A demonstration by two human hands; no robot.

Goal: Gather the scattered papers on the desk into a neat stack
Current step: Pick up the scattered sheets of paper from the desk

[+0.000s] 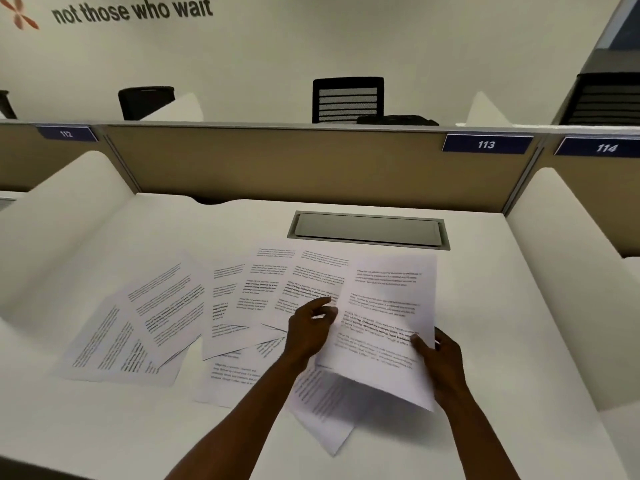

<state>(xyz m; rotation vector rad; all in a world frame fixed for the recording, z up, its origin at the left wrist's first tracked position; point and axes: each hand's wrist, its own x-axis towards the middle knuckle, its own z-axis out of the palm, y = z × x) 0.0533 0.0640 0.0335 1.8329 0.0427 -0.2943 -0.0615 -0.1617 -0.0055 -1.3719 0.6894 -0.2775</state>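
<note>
The right hand (441,358) pinches a lifted sheet (384,327) at its edge, which hides the fingers behind. The left hand (311,327), fingers loosely curled, touches its other edge; a grip is unclear. Left of it, papers (166,313) overlap on the tabletop (502,306), text blurred.

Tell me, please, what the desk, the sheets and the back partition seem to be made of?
Desk: probably laminate, smooth matt white; it shows soft shadows and no grain.
Sheets: thin white printer paper with black text; the one in the right hand bends.
Partition: perhaps fabric over a board, flat tan and dull; the weave is too fine to see.
</note>
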